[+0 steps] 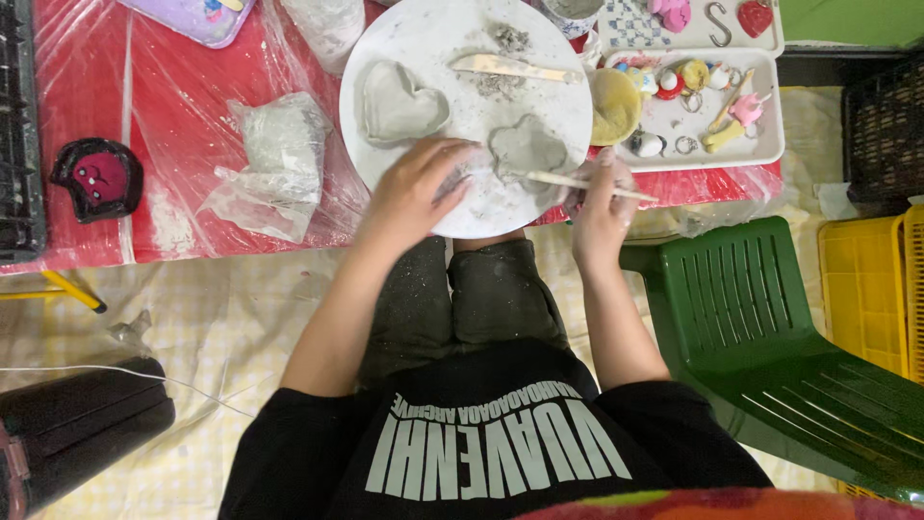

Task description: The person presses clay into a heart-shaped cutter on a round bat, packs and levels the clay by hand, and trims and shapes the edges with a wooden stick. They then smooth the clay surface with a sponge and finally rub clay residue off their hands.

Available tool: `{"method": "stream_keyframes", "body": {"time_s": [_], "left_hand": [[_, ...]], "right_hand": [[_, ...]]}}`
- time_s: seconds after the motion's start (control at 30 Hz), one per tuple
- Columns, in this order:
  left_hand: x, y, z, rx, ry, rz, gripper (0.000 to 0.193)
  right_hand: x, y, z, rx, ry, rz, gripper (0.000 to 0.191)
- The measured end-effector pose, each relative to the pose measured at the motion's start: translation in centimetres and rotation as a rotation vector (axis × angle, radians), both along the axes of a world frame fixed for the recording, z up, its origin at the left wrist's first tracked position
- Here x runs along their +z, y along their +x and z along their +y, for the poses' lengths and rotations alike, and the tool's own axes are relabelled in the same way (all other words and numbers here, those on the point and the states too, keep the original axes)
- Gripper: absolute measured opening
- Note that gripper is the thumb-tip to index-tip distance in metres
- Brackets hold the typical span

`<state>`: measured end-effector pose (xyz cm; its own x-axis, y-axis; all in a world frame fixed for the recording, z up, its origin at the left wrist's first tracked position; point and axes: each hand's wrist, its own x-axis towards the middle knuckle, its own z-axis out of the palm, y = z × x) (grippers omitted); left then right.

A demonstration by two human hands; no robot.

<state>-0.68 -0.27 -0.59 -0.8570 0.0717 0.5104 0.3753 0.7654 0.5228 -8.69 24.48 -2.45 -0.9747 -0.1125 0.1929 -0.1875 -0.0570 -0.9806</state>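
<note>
Red, plastic-covered table [87,106] is seen from above, with a round white board [423,39] set at its near edge. Two grey clay hearts are laid on the board: a dish-shaped heart [397,100] on the left side, a flatter heart [525,146] near the front rim. The left hand [416,193] is spread loosely, fingers curled down onto the board just beside the flatter heart. A thin wooden stick [587,184] is pinched in the right hand [599,207], its tip laid against that heart's lower edge. A wooden knife [510,67] is left higher on the board, a white tray [760,144] of small painted figures is seen alongside, and a green chair [760,318] is parked by the right elbow
</note>
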Motion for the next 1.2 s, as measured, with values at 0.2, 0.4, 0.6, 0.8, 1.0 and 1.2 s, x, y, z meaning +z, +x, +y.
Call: {"method": "stream_keyframes", "body": {"time_s": [0.2, 0.4, 0.6, 0.8, 1.0, 1.2], "left_hand": [[0.0, 1.3, 3.7, 0.097, 0.1, -0.017, 0.037], [0.6, 1.3, 1.9, -0.046, -0.099, 0.03, 0.044], [0.6, 1.2, 1.7, -0.073, -0.321, 0.013, 0.048], [0.0, 0.9, 0.7, -0.14, -0.324, -0.007, 0.058], [0.1, 0.5, -1.7, -0.187, -0.369, -0.048, 0.049], [0.2, -0.2, -3.6, -0.339, -0.445, -0.055, 0.072]], "right_hand": [[-0.6, 0.5, 0.5, 0.013, 0.198, 0.193, 0.033], [-0.7, 0.5, 3.0, 0.047, -0.051, -0.115, 0.021], [-0.8, 0.0, 4.1, -0.033, -0.252, -0.153, 0.021], [-0.3, -1.4, 5.0, -0.098, -0.302, -0.043, 0.015], [0.3, -5.0, 4.5, 0.014, -0.248, 0.054, 0.015], [0.7, -6.8, 2.5, 0.122, -0.206, 0.01, 0.015]]}}
